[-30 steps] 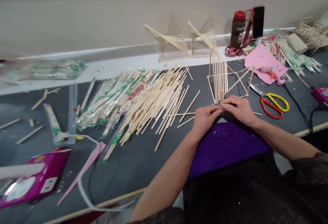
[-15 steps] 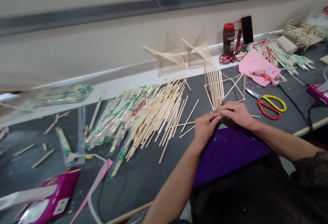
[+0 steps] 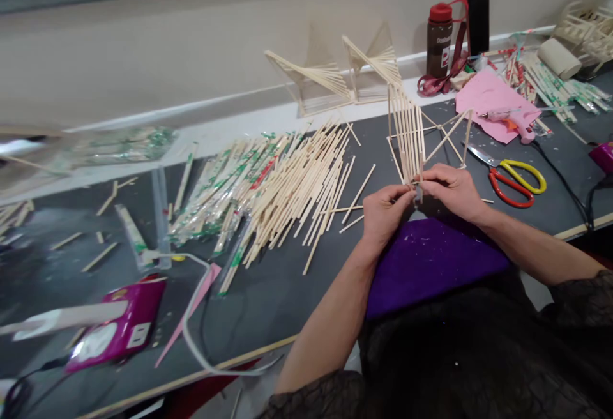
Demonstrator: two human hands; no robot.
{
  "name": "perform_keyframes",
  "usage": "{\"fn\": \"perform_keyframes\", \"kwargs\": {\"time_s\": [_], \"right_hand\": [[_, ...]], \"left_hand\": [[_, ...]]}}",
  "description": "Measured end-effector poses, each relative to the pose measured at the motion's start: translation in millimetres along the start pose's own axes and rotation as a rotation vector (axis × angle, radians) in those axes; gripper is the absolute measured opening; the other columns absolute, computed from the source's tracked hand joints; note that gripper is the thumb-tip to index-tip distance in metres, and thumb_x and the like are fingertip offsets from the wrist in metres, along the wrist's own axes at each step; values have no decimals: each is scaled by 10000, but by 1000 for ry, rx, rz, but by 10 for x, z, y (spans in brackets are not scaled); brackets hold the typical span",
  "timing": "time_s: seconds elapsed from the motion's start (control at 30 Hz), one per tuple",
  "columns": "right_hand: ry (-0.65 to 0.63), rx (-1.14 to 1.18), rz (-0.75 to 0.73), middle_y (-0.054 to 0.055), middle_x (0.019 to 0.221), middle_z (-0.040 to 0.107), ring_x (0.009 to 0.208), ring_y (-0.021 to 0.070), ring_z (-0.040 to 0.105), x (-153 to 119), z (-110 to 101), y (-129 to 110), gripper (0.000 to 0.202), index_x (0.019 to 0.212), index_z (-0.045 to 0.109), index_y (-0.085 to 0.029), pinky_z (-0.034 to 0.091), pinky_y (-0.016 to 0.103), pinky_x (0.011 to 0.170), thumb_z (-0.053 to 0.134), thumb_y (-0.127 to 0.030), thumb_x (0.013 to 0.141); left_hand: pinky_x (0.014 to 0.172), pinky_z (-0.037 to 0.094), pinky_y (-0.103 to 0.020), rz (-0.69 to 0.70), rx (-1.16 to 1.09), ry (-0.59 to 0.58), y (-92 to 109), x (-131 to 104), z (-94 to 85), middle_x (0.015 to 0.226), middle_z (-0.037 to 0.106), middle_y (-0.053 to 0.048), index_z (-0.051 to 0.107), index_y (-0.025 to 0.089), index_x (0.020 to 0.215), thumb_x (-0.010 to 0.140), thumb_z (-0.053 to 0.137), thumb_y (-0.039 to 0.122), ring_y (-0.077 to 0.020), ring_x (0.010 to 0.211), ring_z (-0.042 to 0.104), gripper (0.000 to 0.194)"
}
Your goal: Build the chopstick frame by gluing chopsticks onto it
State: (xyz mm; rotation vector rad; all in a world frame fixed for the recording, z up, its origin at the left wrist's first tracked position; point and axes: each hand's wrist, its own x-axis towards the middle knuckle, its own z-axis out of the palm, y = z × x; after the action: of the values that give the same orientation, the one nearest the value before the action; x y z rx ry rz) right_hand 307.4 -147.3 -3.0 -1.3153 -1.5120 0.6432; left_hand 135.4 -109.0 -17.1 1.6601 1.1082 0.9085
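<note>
My left hand (image 3: 387, 214) is closed in a pinch, its fingertips on a wooden chopstick at the near bottom corner of a chopstick frame (image 3: 407, 135). Facing it, my right hand (image 3: 453, 190) pinches there too, and a short upright chopstick piece (image 3: 421, 179) shows at its fingertips. The fingers partly hide where the pieces meet. The frame has a slanted row of parallel chopsticks on its left and crossed sticks on its right. Below the hands lies a purple cloth (image 3: 431, 266).
Left of my hands lie a heap of loose chopsticks (image 3: 301, 189) and wrapped chopsticks (image 3: 225, 182). Scissors (image 3: 512, 179) and a glue gun (image 3: 514, 119) on pink paper (image 3: 483, 96) are to the right. Two twisted chopstick models (image 3: 373, 74), a bottle (image 3: 439, 42) and a phone (image 3: 479, 23) stand behind.
The view has tilted down, so the tabletop sits higher in it. My fingertips have shifted slightly at the frame's corner, and the upright piece is now nearer my right fingertips.
</note>
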Motion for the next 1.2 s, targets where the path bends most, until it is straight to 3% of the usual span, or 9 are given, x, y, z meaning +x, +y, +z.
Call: {"fn": "perform_keyframes", "kwargs": {"time_s": [0.1, 0.3, 0.43, 0.57, 0.67, 0.8, 1.0, 1.1, 1.2], "right_hand": [[-39, -139, -51, 22, 800, 663, 751, 143, 598, -45, -159, -152, 206, 902, 751, -207, 451, 283, 710, 550, -246, 899], [-429, -739, -119, 79, 914, 659, 752, 182, 597, -155, -326, -172, 266, 1064, 729, -191, 359, 295, 604, 504, -246, 933], [-587, -989, -106, 99, 960, 681, 703, 181, 567, -106, -178, -169, 263, 1061, 705, -175, 212, 300, 527, 472, -239, 958], [-728, -1050, -147, 108, 907, 670, 649, 167, 526, -23, -27, -252, 258, 1008, 720, -165, 164, 310, 518, 469, -207, 963], [-761, -1053, -194, 107, 880, 660, 651, 165, 523, 16, 73, -259, 245, 989, 732, -169, 154, 314, 520, 491, -168, 945], [-706, -961, -225, 110, 933, 682, 683, 169, 559, 60, 179, -224, 235, 1000, 734, -162, 202, 311, 530, 509, -220, 964], [-365, -336, -158, 60, 940, 716, 845, 158, 643, 126, 115, -251, 216, 1005, 718, -192, 464, 285, 741, 522, -260, 947], [-185, -34, -12, 27, 905, 710, 728, 122, 626, 120, 51, -301, 259, 1123, 676, -199, 491, 273, 686, 558, -295, 914], [-114, 56, 45, -1, 782, 669, 626, 98, 578, 99, 5, -335, 192, 1005, 699, -188, 470, 261, 616, 573, -293, 906]], "left_hand": [[611, 505, -233, -42, -113, 154, 64, 25, -95, 735, 739, -13, 762, 193, 778, 742, 713, 326, -123, 634, 631, 147], [429, 400, -178, 17, -386, 513, 105, 160, -423, 643, 671, 19, 682, 200, 710, 667, 749, 342, -75, 513, 548, 163], [383, 358, -183, 44, -485, 613, 91, 197, -628, 593, 612, 48, 656, 225, 721, 652, 792, 412, -62, 455, 490, 241], [369, 357, -193, 27, -514, 627, 64, 167, -742, 600, 611, 45, 673, 241, 743, 680, 791, 450, -61, 437, 476, 249], [366, 366, -193, -22, -524, 575, 65, 140, -749, 613, 630, 32, 686, 234, 757, 695, 782, 454, -64, 444, 494, 248], [369, 381, -184, -54, -547, 393, 128, 87, -634, 595, 644, 19, 689, 212, 778, 678, 795, 437, -84, 465, 560, 268], [436, 439, -197, -109, -419, 44, 214, -84, -357, 672, 704, -3, 693, 200, 892, 785, 717, 400, -108, 517, 616, 228], [502, 459, -209, -76, -284, -94, 207, -164, -233, 667, 695, 7, 723, 195, 888, 810, 681, 345, -102, 535, 597, 174], [599, 486, -235, -7, -135, -174, 171, -192, -156, 710, 717, 0, 753, 199, 898, 830, 655, 299, -107, 579, 602, 156]]}}
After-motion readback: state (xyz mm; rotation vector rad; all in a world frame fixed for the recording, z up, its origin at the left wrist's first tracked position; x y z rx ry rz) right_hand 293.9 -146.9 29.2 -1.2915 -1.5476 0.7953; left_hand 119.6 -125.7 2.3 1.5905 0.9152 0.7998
